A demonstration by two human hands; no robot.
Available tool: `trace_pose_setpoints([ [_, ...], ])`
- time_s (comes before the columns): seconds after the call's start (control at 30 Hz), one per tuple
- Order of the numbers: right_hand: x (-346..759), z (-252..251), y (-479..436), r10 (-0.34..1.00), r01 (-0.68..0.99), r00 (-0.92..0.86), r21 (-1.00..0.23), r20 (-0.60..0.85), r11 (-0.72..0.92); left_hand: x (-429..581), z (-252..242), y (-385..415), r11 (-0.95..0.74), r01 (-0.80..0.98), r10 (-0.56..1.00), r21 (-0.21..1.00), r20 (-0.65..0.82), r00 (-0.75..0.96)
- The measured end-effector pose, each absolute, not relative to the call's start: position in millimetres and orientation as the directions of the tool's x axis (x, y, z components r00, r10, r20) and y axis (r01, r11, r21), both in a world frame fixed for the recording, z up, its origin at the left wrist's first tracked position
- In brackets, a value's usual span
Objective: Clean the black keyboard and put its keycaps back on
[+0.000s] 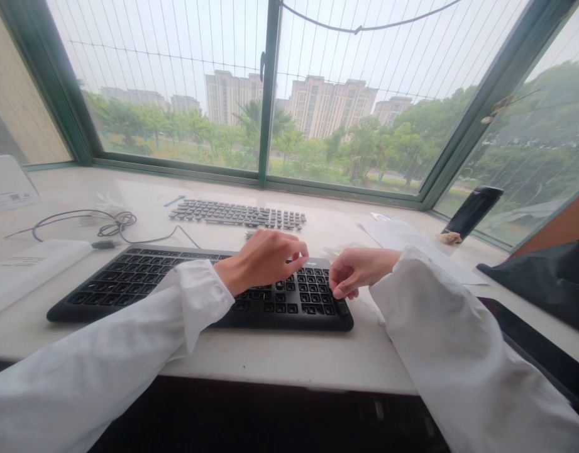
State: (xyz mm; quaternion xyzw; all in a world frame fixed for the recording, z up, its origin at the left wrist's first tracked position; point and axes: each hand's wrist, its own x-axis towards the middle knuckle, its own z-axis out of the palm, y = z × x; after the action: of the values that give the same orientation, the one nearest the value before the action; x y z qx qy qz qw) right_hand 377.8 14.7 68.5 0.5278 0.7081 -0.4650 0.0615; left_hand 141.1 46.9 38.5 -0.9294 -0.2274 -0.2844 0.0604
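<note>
A black keyboard (129, 277) with its keycaps off, square sockets showing, lies near the table's front edge. Over its right half, my left hand (270, 258) is bent, with thumb and fingertips brought together above the sockets by the number pad. Whatever that pinch may hold is hidden. My right hand (358, 270) is curled at the keyboard's right end, thumb against the fingers. Its fingertips touch or nearly touch the edge there, and I cannot make out anything in them. Behind the keyboard, loose keycaps (237, 214) lie in rows, laid out like a keyboard.
A dark cable (122, 220) coils at the left, its plug near a white box (39, 264). Paper sheets (412, 242) lie right of the keycaps. A black phone-like object (475, 211) leans by the window. A black bag (548, 277) and a dark flat panel (529, 340) are at the right.
</note>
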Motion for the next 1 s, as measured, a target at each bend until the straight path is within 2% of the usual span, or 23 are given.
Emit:
trace_pose_setpoints([
  [0.17, 379, 70, 16, 0.691, 0.828, -0.452, -0.553, -0.564, 0.09, 141, 39, 47, -0.892, 0.451, 0.385, 0.02, 0.558, 0.735],
  [0.37, 382, 67, 18, 0.729, 0.874, -0.372, -0.481, -0.574, 0.067, 141, 38, 48, -0.893, 0.45, 0.38, 0.017, 0.564, 0.733],
  [0.6, 380, 68, 15, 0.751, 0.886, -0.317, -0.464, -0.579, 0.015, 141, 36, 49, -0.887, 0.461, 0.388, 0.006, 0.551, 0.739],
  [1.0, 368, 84, -7, 0.795, 0.911, -0.318, -0.399, -0.517, 0.105, 141, 33, 50, -0.874, 0.486, 0.393, -0.033, 0.54, 0.744],
])
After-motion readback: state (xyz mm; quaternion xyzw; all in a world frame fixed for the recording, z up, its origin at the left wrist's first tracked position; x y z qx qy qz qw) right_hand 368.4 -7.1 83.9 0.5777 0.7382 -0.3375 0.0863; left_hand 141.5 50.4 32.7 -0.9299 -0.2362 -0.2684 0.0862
